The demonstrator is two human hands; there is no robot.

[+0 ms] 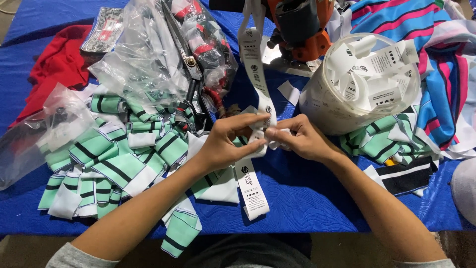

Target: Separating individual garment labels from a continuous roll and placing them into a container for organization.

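Observation:
A long white label strip point(254, 59) with black print hangs down from the top of the view and trails onto the blue cloth point(307, 198). My left hand point(230, 139) and my right hand point(297, 138) meet at the middle, both pinching the strip between thumb and fingers, fingertips almost touching. The strip's free end point(252, 191) lies below my hands. A round clear tub point(347, 84) full of cut white labels stands just right of my right hand.
Several green-and-white striped fabric pieces point(114, 159) are heaped at the left. Black scissors point(191, 69) lie on clear plastic bags point(144, 54). A red cloth point(57, 64) is far left. An orange machine point(297, 30) stands at the back; striped blue-pink fabric point(441, 74) is at right.

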